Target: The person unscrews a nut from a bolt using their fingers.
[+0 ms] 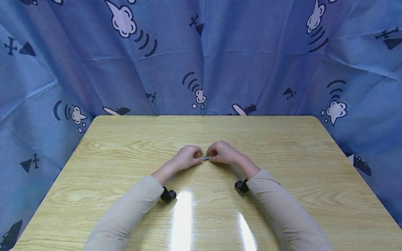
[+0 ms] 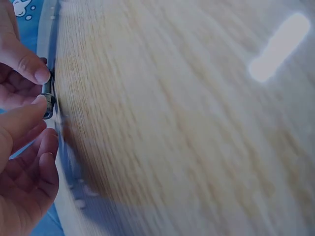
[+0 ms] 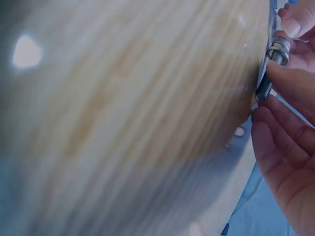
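Note:
A small metal bolt (image 1: 205, 158) lies sideways between the two hands, just above the tabletop. Its thick end with a nut (image 3: 279, 46) points to the left hand; whether the bolt's head and the nut touch is hard to make out. My left hand (image 1: 187, 157) pinches that thick end, its thumb (image 2: 30, 115) on the metal and the other fingers curled below. With thumb and fingers, my right hand (image 1: 223, 152) grips the threaded shank (image 3: 265, 87). The fingertips behind the bolt are partly hidden.
The wood-grain table (image 1: 141, 136) extends around both hands, with bright reflections near its front. A blue patterned curtain (image 1: 176, 62) hangs behind and at the sides. Black wrist cameras (image 1: 169, 195) sit under both beige sleeves.

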A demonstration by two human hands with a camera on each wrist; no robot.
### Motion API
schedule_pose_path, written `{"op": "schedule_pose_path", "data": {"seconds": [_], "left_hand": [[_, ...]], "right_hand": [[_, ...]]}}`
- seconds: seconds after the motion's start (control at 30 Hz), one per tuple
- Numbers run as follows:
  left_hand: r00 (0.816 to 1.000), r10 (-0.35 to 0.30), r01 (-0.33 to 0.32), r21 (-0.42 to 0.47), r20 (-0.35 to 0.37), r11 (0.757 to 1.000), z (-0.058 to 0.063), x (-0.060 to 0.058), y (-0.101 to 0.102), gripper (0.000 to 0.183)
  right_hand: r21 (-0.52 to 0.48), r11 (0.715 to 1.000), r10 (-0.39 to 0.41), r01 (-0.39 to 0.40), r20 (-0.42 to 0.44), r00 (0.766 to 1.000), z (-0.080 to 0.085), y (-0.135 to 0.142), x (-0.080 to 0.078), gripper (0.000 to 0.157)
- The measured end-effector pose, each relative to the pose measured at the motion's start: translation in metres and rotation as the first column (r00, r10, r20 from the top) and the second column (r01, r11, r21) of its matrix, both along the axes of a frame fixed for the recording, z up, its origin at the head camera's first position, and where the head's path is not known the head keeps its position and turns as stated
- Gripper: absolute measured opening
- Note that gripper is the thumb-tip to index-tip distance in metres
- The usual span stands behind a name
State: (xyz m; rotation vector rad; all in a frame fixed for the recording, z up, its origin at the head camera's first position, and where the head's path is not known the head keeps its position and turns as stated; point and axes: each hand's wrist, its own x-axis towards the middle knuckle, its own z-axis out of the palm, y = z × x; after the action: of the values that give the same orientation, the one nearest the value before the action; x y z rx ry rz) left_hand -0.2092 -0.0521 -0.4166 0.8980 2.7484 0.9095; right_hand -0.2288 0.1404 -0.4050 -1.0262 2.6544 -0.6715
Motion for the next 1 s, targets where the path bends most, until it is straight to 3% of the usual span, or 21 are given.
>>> {"op": "schedule_pose_path", "data": {"seconds": [0.37,0.6,1.0], "left_hand": [[0.999,0.000,-0.001,0.023,0.038,1.000,-0.003,-0.004,0.003,0.008],[0.999,0.004,-0.006,0.029,0.044,1.000,-0.002,-0.005,0.003,0.008],[0.985,0.017,-0.044,0.157,0.173,0.987,0.004,-0.004,-0.004,0.009]], "right_hand": [[-0.005,1.000,-0.004,0.004,0.050,0.999,0.000,-0.003,0.001,0.006],[-0.013,1.000,0.021,-0.021,0.037,0.999,0.000,-0.005,0.001,0.005],[-0.006,1.000,0.029,-0.030,-0.006,1.000,0.012,-0.006,0.004,0.005]]}}
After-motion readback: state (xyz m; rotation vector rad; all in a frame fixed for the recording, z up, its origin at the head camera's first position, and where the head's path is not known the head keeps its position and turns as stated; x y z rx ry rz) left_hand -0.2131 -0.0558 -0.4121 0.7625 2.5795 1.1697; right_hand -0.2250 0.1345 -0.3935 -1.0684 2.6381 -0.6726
